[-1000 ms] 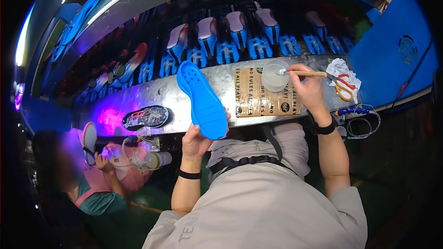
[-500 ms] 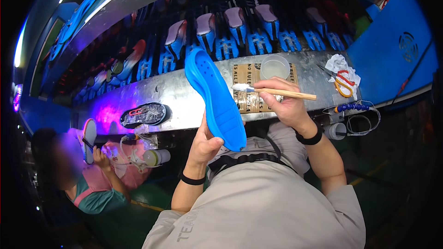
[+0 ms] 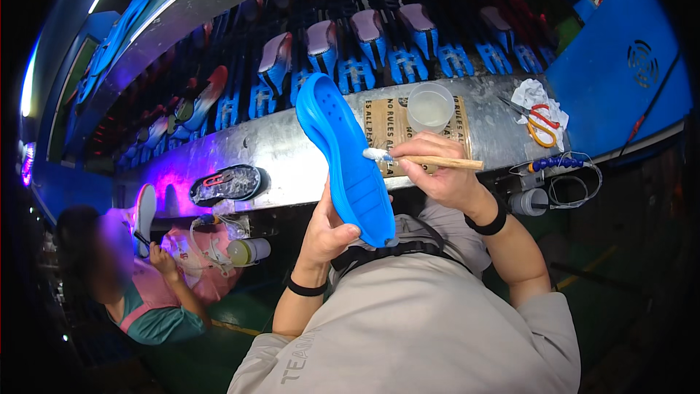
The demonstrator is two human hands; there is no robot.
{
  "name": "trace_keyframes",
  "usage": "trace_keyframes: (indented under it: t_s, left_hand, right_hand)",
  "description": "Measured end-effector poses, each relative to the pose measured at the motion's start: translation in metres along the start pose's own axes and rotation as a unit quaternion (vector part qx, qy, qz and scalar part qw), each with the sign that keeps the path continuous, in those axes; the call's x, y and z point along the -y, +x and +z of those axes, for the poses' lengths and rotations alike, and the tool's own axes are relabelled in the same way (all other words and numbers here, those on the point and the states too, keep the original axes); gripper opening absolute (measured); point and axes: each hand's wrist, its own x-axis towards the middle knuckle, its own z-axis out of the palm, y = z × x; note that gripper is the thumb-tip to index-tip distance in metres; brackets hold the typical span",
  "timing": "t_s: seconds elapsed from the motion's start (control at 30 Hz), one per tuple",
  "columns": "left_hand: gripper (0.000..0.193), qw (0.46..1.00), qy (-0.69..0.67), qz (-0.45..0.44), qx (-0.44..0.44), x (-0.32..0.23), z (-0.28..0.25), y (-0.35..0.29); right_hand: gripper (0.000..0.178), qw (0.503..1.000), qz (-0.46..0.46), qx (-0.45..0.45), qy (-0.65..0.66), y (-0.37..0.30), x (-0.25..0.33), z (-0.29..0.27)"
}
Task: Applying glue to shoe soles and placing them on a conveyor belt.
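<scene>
A blue shoe sole (image 3: 348,168) stands tilted in front of me, its hollow inner side facing up. My left hand (image 3: 327,232) grips it by the heel end, thumb on the near edge. In my right hand (image 3: 440,174) is a brush (image 3: 441,163) with a wooden handle, pinched near its head. Its white-coated bristles (image 3: 376,154) are at the sole's right edge, about mid-length; whether they touch cannot be made out. Beyond my right hand, a clear round tub (image 3: 430,107) holding pale liquid stands on a brown cardboard piece (image 3: 380,113).
The metal bench (image 3: 284,147) carries a dark shoe (image 3: 227,184) at left, and orange-handled scissors (image 3: 540,128) by crumpled white paper (image 3: 540,99) at right. Behind it run shoes on blue holders (image 3: 357,73). A co-worker (image 3: 164,284) sits at left, holding a sole and brush.
My right hand has moved slightly left and down, bringing the bristles to the sole's edge. The sole has shifted a little to the right and nearer me.
</scene>
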Motion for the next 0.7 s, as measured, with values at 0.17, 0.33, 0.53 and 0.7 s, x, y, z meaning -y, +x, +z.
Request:
trace_keyframes:
  t_s: [0.17, 0.33, 0.53, 0.7]
  left_hand:
    - [0.115, 1.0, 0.001, 0.005, -0.001, -0.004, -0.008, 0.0]
    - [0.115, 0.998, 0.028, 0.036, -0.031, -0.009, -0.013, -0.004]
    - [0.114, 0.994, 0.055, 0.08, -0.058, -0.011, -0.016, -0.005]
    - [0.114, 0.996, 0.041, 0.067, -0.029, -0.017, -0.013, -0.004]
  right_hand:
    - [0.012, 0.999, 0.037, 0.029, 0.007, -0.011, 0.008, -0.001]
    - [0.011, 0.996, 0.055, 0.048, 0.058, -0.016, 0.021, -0.001]
    - [0.009, 0.995, 0.031, 0.077, 0.057, -0.017, 0.033, -0.003]
    - [0.009, 0.992, 0.037, 0.098, 0.073, -0.021, 0.039, -0.005]
